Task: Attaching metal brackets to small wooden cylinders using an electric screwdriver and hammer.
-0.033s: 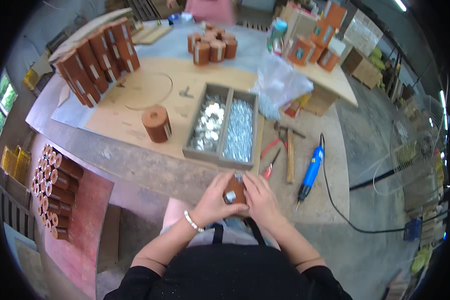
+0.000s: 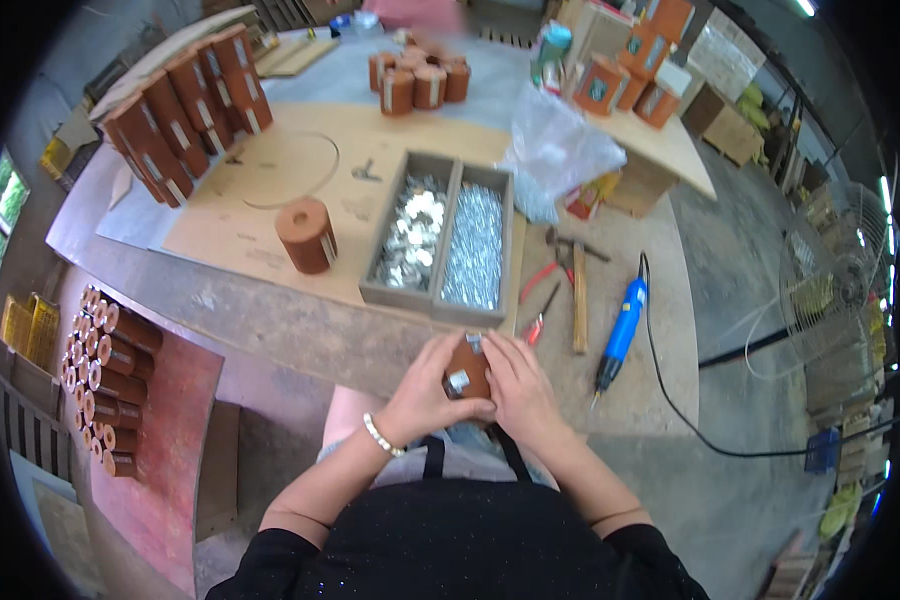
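At the table's near edge, my left hand [image 2: 424, 385] and my right hand [image 2: 522, 388] are closed round a reddish-brown cylinder [image 2: 472, 372]. It is tilted between them, and small shiny metal pieces show on its side and its far end. My fingers hide much of it. Just beyond my hands lies a grey two-compartment tray [image 2: 437, 305]; its left side holds shiny metal plates [image 2: 413, 235], its right side many slim silvery pieces [image 2: 475, 245]. A similar cylinder [image 2: 307, 236] with a hole in its top stands left of the tray.
Right of the tray lie a hammer [image 2: 580, 300], a red-handled screwdriver [image 2: 540, 318], pliers [image 2: 542, 279] and a blue corded power screwdriver [image 2: 622, 335]. More cylinders stand stacked at far left [image 2: 190, 110] and grouped at the back [image 2: 428, 86]. Others lie piled on a red board [image 2: 170, 480].
Everything on the table sits slightly higher in the picture. Both my hands keep the same hold on the cylinder.
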{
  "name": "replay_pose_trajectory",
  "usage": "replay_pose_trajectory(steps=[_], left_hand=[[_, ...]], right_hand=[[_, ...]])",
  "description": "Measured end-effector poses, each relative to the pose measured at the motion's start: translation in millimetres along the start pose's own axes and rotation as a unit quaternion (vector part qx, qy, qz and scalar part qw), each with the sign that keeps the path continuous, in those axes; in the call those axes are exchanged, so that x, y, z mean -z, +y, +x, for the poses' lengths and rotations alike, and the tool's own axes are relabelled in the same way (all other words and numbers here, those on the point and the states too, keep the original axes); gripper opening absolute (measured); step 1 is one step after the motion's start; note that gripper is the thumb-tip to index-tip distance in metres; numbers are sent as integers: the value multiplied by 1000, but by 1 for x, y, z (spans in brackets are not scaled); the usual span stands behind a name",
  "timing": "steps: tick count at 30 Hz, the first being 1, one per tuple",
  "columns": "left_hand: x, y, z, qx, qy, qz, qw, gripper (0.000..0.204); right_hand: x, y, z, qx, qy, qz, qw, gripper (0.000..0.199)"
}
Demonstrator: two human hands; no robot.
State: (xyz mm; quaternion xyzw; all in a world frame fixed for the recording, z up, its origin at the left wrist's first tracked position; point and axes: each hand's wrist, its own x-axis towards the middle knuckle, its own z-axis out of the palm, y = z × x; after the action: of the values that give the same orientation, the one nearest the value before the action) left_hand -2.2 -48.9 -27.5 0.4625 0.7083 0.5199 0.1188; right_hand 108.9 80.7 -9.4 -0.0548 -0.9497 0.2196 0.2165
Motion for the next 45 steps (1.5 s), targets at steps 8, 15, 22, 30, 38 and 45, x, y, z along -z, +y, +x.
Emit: replay_pose_trajectory(steps=[8,15,22,30,38,45], left_hand=[[-7,-7,-2,27,-1,22,999,93],[-10,-8,-9,26,11,20,999,91],[-6,-7,-9,20,1,11,1000,88],[-6,-8,-6,13,-5,15,1000,86],[-6,-12,-7,21,-12,23,999,87],[-5,-4,-6,24,-13,20,999,91]], right_hand=[[-2,5,-3,12,-12,-8,1000,47],[1,2,-12,21,-6,18,1000,48],[3,-11,-15,10,-8,44,999,46],[4,-4,-7,7,-20,58,998,46],[3,-10,-16,-19,-89,137,986,44],[9,5,3,-6,-37,79,996,43]])
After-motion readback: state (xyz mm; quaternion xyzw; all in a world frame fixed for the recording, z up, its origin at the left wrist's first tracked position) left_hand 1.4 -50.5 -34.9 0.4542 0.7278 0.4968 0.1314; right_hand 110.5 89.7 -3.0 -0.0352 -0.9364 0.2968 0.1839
